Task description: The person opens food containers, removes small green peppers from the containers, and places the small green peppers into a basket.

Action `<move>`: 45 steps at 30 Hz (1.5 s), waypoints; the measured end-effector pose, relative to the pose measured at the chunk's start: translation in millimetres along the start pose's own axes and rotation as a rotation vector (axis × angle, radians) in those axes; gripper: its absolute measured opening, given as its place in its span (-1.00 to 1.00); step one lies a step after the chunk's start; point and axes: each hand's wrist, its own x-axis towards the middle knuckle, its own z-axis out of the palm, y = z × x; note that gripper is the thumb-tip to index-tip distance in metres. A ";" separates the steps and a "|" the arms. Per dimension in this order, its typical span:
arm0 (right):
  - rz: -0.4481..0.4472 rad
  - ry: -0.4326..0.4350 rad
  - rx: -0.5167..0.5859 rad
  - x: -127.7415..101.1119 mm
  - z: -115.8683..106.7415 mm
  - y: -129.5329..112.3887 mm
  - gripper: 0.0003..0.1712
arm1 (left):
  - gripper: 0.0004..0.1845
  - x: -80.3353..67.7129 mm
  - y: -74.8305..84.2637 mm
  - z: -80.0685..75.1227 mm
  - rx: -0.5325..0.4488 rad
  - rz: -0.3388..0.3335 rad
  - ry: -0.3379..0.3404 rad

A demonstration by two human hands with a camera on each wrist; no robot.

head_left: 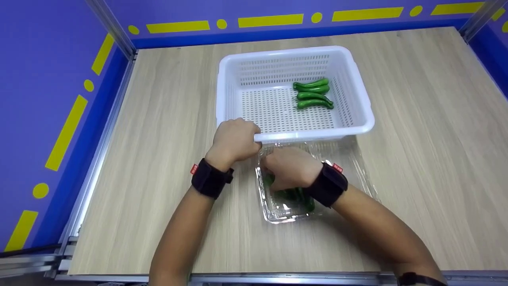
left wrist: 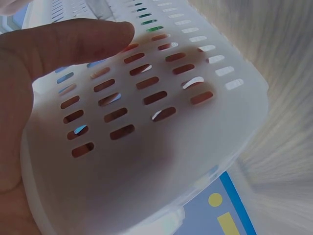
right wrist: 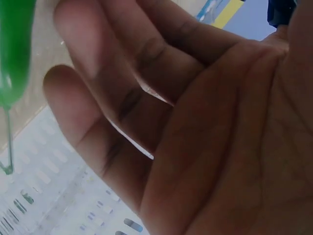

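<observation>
My left hand grips the near left corner of a white plastic basket; in the left wrist view the thumb lies along its slotted wall. Several green chili peppers lie together at the basket's right side. My right hand is down over a clear plastic clamshell box just in front of the basket, partly hiding the green chili peppers in it. In the right wrist view its fingers are extended and slightly bent, with a green chili pepper beyond the fingertips, a gap between them.
The box's clear lid spreads flat to the right, under the right forearm. Everything stands on a wood-grain table. Blue panels with yellow markings and metal rails edge the left, back and right sides.
</observation>
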 end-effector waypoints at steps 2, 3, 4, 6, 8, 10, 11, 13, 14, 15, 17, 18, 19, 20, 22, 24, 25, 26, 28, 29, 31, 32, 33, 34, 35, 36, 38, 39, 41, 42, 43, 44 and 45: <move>-0.006 -0.004 -0.007 0.0 -0.4 0.1 -0.67 | -0.70 0.1 -0.1 -0.4 -0.001 0.002 0.001; -0.009 -0.008 -0.006 0.1 -0.4 0.2 -0.67 | -0.69 0.2 -0.1 -0.4 -0.001 0.002 0.001; -0.010 -0.009 -0.006 0.3 -0.2 0.4 -0.66 | -0.69 0.2 -0.1 -0.5 -0.002 0.002 0.001; -0.013 -0.014 -0.005 0.5 0.2 0.9 -0.62 | -0.68 0.4 -0.2 -0.4 -0.003 0.004 0.004; -0.015 -0.017 -0.003 1.1 1.2 2.1 -0.58 | -0.68 0.8 -0.4 0.2 -0.005 0.005 0.007; -0.016 -0.021 0.002 1.6 1.8 3.6 -0.57 | -0.69 0.9 -0.3 0.4 -0.006 0.004 0.006; -0.019 -0.024 0.007 1.8 2.1 4.4 -0.56 | -0.70 1.0 -0.3 0.6 -0.005 0.004 0.008; -0.022 -0.030 0.016 2.1 1.8 5.8 -0.58 | -0.68 1.0 -0.1 1.0 -0.010 0.003 0.007; -0.025 -0.034 0.023 2.1 1.4 6.4 -0.60 | -0.68 0.9 0.1 1.0 -0.012 0.002 0.005; -0.028 -0.040 0.033 2.0 0.7 7.1 -0.61 | -0.68 0.7 0.4 1.0 -0.012 0.002 0.004; -0.034 -0.055 0.054 1.3 -1.1 8.5 -0.65 | -0.68 0.7 0.7 1.4 -0.013 0.004 0.006; -0.033 -0.062 0.067 0.6 -2.4 9.4 -0.68 | -0.69 0.6 0.8 1.5 -0.013 0.005 0.005; -0.033 -0.069 0.081 -0.2 -3.7 10.5 -0.72 | -0.72 0.6 1.0 1.5 -0.013 0.006 0.004; -0.033 -0.072 0.093 -1.1 -4.9 11.5 -0.75 | -0.75 0.7 1.0 1.6 -0.011 0.007 0.005; -0.035 -0.078 0.117 -3.3 -8.0 13.2 -0.80 | -0.80 0.8 1.1 1.7 -0.007 0.008 0.009; -0.043 -0.086 0.137 -5.2 -10.7 14.4 -0.81 | -0.82 0.8 1.2 1.5 -0.004 0.010 0.013; -0.051 -0.091 0.144 -6.0 -11.9 14.8 -0.79 | -0.82 0.7 1.1 1.4 -0.001 0.010 0.014; -0.059 -0.096 0.150 -6.7 -13.1 14.9 -0.78 | -0.82 0.6 1.0 1.3 0.003 0.011 0.015; -0.075 -0.106 0.161 -7.7 -15.1 15.0 -0.75 | -0.79 0.2 0.9 1.0 0.007 0.012 0.014; -0.081 -0.109 0.167 -8.1 -15.9 15.1 -0.74 | -0.78 0.2 0.7 1.0 0.008 0.012 0.012; -0.092 -0.109 0.182 -8.9 -17.3 15.1 -0.74 | -0.75 0.1 0.1 1.2 0.007 0.011 0.007; -0.099 -0.110 0.190 -9.3 -17.9 15.1 -0.75 | -0.75 0.1 -0.1 1.2 0.006 0.009 0.005; -0.106 -0.109 0.198 -9.7 -18.3 15.1 -0.75 | -0.74 0.1 -0.3 1.2 0.005 0.008 0.003; -0.113 -0.108 0.206 -10.2 -18.8 15.2 -0.75 | -0.74 0.1 -0.5 1.3 0.002 0.006 0.000; -0.123 -0.107 0.215 -10.8 -19.5 15.2 -0.76 | -0.74 0.1 -0.7 1.4 0.001 0.005 -0.001; -0.131 -0.108 0.225 -11.3 -20.2 15.2 -0.76 | -0.74 0.2 -0.8 1.4 0.000 0.005 -0.001; -0.152 -0.106 0.240 -12.7 -21.9 15.0 -0.77 | -0.75 0.3 -0.7 1.3 -0.002 0.004 0.001; -0.161 -0.104 0.245 -13.5 -23.0 14.7 -0.77 | -0.76 0.4 -0.7 1.4 -0.002 0.004 0.002; -0.181 -0.096 0.253 -15.3 -25.6 14.1 -0.78 | -0.76 0.4 -0.4 1.0 -0.003 0.003 0.004; -0.186 -0.092 0.254 -16.5 -27.2 13.8 -0.79 | -0.75 0.5 -0.3 0.8 -0.004 0.001 0.004; -0.194 -0.084 0.253 -17.7 -28.8 13.6 -0.79 | -0.75 0.4 -0.2 0.6 -0.005 -0.001 0.002; -0.200 -0.075 0.249 -19.0 -30.7 13.4 -0.80 | -0.74 0.4 -0.1 0.3 -0.003 -0.002 0.002; -0.204 -0.065 0.247 -20.5 -32.6 13.4 -0.80 | -0.73 0.4 0.0 0.0 -0.003 -0.004 0.002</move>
